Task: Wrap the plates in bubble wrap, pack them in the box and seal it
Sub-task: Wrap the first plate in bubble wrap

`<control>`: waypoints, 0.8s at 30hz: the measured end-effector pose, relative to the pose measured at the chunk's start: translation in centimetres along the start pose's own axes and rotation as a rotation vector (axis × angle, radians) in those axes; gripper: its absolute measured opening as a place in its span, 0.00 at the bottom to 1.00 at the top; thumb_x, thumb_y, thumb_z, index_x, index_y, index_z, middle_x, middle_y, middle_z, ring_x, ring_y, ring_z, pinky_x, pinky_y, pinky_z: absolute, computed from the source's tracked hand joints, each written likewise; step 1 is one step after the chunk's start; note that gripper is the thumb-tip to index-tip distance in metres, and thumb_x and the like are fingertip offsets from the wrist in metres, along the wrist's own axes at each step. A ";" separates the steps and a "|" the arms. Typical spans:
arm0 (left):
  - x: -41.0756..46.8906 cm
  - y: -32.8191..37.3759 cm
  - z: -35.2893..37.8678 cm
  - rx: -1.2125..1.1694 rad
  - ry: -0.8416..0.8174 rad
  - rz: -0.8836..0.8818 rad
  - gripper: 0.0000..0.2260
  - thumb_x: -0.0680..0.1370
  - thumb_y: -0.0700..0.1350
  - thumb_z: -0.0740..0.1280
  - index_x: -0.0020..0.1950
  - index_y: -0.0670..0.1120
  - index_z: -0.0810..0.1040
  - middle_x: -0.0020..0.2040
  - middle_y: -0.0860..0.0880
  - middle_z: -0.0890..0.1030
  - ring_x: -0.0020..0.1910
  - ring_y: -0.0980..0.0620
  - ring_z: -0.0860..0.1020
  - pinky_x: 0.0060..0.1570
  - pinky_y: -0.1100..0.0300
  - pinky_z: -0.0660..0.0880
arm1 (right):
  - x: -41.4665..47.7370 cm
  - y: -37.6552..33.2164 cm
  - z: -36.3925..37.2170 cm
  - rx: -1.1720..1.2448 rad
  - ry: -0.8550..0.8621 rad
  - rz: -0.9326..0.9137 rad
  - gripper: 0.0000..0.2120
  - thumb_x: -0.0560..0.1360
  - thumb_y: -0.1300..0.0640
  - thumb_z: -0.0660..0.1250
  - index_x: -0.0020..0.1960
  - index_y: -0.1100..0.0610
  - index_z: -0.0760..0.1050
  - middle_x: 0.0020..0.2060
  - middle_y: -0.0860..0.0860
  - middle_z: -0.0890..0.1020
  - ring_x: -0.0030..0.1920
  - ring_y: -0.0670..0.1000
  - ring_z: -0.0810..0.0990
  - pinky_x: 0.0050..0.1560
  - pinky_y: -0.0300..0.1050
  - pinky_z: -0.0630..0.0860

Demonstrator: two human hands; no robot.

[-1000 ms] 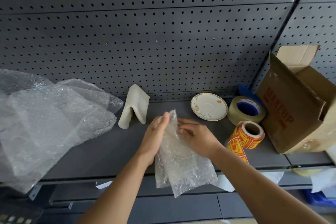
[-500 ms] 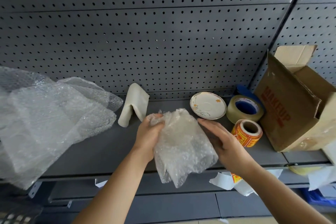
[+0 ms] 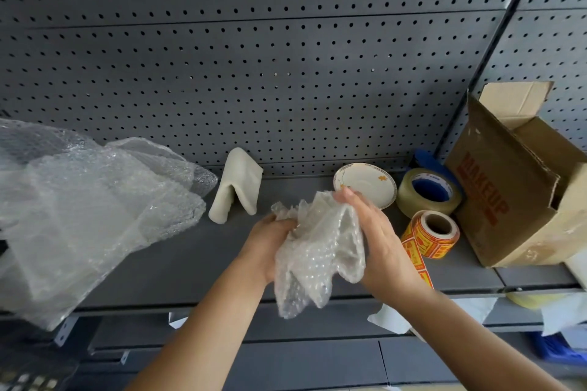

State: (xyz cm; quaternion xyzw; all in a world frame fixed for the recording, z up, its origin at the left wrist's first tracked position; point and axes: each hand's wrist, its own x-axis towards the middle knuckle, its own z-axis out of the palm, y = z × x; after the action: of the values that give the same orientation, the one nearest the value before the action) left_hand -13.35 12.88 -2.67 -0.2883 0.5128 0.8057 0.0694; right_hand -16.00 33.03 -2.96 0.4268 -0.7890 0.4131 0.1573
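Note:
A bundle of bubble wrap (image 3: 317,251) with a plate inside it is held above the grey shelf (image 3: 178,260), between both hands. My left hand (image 3: 270,241) grips its left side, fingers hidden behind the wrap. My right hand (image 3: 371,232) lies flat along its right side, fingers straight and pressing the wrap. A bare white plate (image 3: 365,184) with orange flowers sits on the shelf just behind. An open cardboard box (image 3: 521,200) marked MAKEUP stands at the right. A clear tape roll (image 3: 428,194) leans beside it.
A big loose heap of bubble wrap (image 3: 89,209) fills the left of the shelf. A folded cream cloth (image 3: 238,187) stands by the pegboard wall. A roll of orange-red stickers (image 3: 432,232) lies near my right hand. White paper scraps (image 3: 390,317) hang below the shelf edge.
The wrapped bundle has been turned and bunched up. My right hand has shifted from the bundle's lower right up along its right side, toward the bare plate. The left hand stays put.

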 end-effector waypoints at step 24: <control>1.3 -2.5 -3.9 1.076 0.134 0.772 0.13 0.84 0.42 0.64 0.68 0.48 0.77 0.67 0.57 0.73 0.68 0.59 0.70 0.69 0.61 0.69 | 0.1 2.1 3.3 0.010 -0.436 0.196 0.10 0.71 0.47 0.68 0.51 0.47 0.81 0.49 0.39 0.78 0.50 0.47 0.78 0.52 0.54 0.76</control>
State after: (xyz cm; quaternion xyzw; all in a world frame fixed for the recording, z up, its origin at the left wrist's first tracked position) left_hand -11.87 10.44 -6.55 -0.0583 0.9130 0.3850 -0.1220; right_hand -17.41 31.06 -6.01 0.4280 -0.8399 0.3284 -0.0601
